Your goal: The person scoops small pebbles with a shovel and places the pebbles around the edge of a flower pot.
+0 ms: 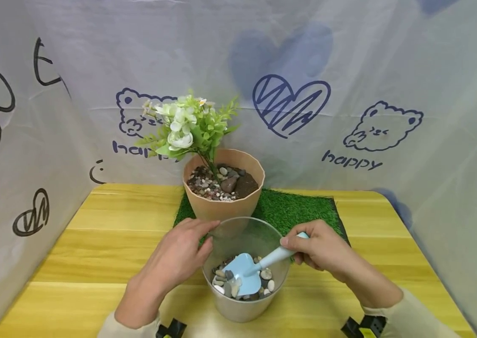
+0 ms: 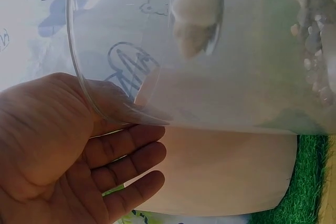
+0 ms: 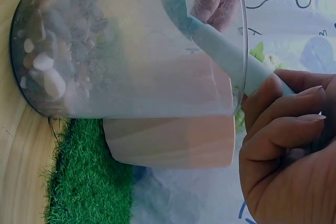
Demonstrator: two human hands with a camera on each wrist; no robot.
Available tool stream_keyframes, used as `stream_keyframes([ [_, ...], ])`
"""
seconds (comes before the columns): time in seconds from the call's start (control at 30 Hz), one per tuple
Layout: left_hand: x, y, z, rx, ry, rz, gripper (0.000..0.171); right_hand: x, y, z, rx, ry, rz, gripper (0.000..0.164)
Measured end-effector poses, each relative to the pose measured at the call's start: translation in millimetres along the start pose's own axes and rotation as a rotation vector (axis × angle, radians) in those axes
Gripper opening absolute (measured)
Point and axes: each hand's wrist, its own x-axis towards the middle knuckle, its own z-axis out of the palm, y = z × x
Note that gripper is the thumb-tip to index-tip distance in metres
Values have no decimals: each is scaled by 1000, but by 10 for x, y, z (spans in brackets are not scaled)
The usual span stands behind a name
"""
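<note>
A light-blue toy shovel slants over the inside of a clear plastic bucket, with a few pebbles on its blade. My right hand grips its handle near the end, at the bucket's right rim. Mixed pebbles line the bucket's bottom; the right wrist view shows the blade well above them. At the left rim, my left hand holds the bucket wall, its thumb showing through the plastic and its other fingers outside, loosely bent.
Behind the bucket stands a peach flower pot with soil, stones and an artificial white-flowered plant. Under it lies a green turf mat on the yellow wood-grain table. Printed cloth encloses the table's back and sides.
</note>
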Motion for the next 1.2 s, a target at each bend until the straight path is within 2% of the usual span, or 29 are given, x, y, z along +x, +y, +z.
stream_keyframes([
  [0.3,8,-15,-24,-19,-20,-38,36,-4,-25,-60,-4,56,17,30],
  [0.6,28,-30,-35,-61,-49,-65,36,-28,18,-140,79,80,-6,30],
  [0.8,21,-45,-48,-64,-44,-60,37,-96,4,-255,120,107,-10,28],
  [1.0,-3,-43,-21,-65,-44,-61,37,-172,-31,-381,180,173,-11,27],
  [1.2,-17,-29,14,-79,-47,-79,37,-171,-178,-555,239,240,-30,30],
])
